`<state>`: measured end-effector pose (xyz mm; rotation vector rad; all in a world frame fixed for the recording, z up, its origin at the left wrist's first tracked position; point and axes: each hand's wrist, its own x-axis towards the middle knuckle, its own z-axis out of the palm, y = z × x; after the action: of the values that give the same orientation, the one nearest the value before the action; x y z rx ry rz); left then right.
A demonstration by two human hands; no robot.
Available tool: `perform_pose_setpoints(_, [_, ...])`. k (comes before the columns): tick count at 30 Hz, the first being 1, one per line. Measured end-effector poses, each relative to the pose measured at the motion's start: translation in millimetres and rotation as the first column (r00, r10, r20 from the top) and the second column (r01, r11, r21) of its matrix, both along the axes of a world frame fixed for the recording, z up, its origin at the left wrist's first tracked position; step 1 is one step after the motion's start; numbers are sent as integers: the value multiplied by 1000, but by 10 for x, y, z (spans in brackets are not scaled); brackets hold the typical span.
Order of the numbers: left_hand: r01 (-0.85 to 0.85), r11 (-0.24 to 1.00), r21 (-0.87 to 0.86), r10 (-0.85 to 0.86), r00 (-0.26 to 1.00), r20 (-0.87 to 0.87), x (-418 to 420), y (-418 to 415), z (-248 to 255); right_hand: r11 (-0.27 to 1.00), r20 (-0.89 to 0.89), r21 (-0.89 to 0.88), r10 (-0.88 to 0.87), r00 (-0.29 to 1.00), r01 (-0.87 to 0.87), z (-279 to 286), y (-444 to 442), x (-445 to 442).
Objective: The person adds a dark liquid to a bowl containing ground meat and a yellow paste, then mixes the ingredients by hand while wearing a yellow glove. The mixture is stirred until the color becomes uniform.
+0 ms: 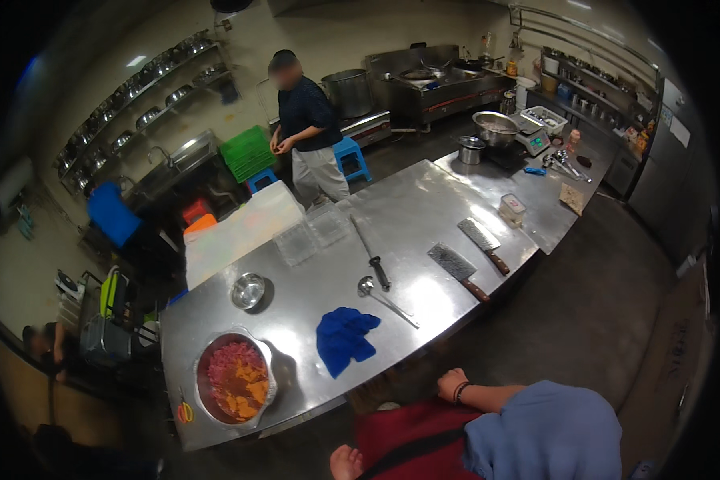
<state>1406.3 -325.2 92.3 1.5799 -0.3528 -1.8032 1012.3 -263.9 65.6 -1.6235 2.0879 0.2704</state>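
My right hand (pixel 453 383), with a dark bracelet at the wrist, is curled into a loose fist beside my dark red apron (pixel 405 435). Nothing shows in it. At the bottom edge my left hand (pixel 346 462) has bent fingers and is partly cut off. Both hands are apart from the steel table (pixel 303 288). On that table lie a crumpled blue cloth (pixel 345 342), a steel ladle (pixel 387 300) and a honing steel (pixel 369 252). A large metal pot (pixel 271 372) holds pink minced-looking food and an orange-brown mass. Two cleavers (pixel 453 264) (pixel 480 235) rest near the table's edge.
Yellow-handled scissors (pixel 185 411) and a steel bowl (pixel 249 292) are on the table, with clear plastic containers (pixel 297 243) behind. A digital scale (pixel 534 143) stands at the far end. Another person (pixel 303 120) stands across the table; one in blue (pixel 113 213) is by the sink.
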Motion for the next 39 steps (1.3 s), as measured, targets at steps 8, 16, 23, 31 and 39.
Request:
perform_pose_setpoints(8, [304,952,-10,-305,952,-24,-634,767,-271,919,-35,237,-315,949,314,-75,1363,-524])
perform_pose_setpoints(16, [377,923,-72,-372,925,77,-1804,707,524,812,104,153,-579,808,563,58,2203,-1332])
perform_pose_setpoints(23, [593,797,-113,-588,805,76,-3607,1031,325,558,371,35,-778,507,829,-191,3542,-2772])
perform_pose_setpoints(31, [937,317,-146,-946,324,21,-5931,1839,569,332,311,85,-905,291,940,-383,4527,-3833])
perform_pose_setpoints(39, [977,124,-175,-948,169,271,-7118,1522,69,455,452,167,-824,342,874,-119,3983,-4612])
